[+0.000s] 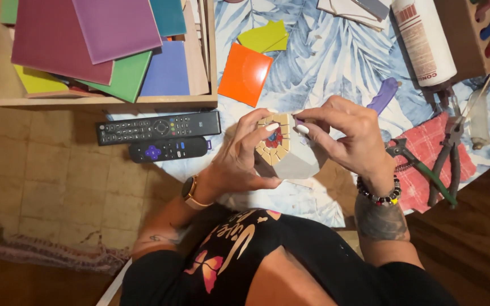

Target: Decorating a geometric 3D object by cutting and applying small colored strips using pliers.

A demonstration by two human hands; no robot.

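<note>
Your left hand (239,161) grips grey block (287,153) above table's near edge. Right hand (350,136) fingers pinch small purple piece (299,120) at mosaic face (273,139); mosaic looks mostly laid, grey sides still bare.

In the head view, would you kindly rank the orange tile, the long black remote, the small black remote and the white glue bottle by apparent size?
1. white glue bottle, cut off by the frame's top edge
2. long black remote
3. orange tile, close to the long remote in area, so that ranking is unsure
4. small black remote
</note>
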